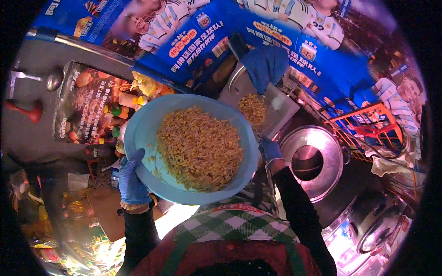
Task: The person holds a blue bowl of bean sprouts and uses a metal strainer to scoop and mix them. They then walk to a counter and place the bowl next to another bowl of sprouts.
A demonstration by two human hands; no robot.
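Note:
A light-blue plastic basin (143, 114) is held in front of my chest, with a heap of bean sprouts (202, 148) inside. My left hand (133, 181), in a blue glove, grips the basin's left rim, thumb over the edge. Beside the right rim, my gloved right hand (270, 150) is closed around what looks like a thin metal handle. Just beyond it, a round portion of sprouts (252, 108) appears to sit in a strainer, whose bowl is mostly hidden. Below the sprouts lies a pale translucent container or lid (283, 117).
To the right stands a round metal pot (331, 151) with a central opening. A blue cloth (267, 67) hangs at the back; an orange wire basket (380, 120) is at right. Bottles (146, 84) and a printed carton (86, 103) stand left, near a red ladle (29, 110).

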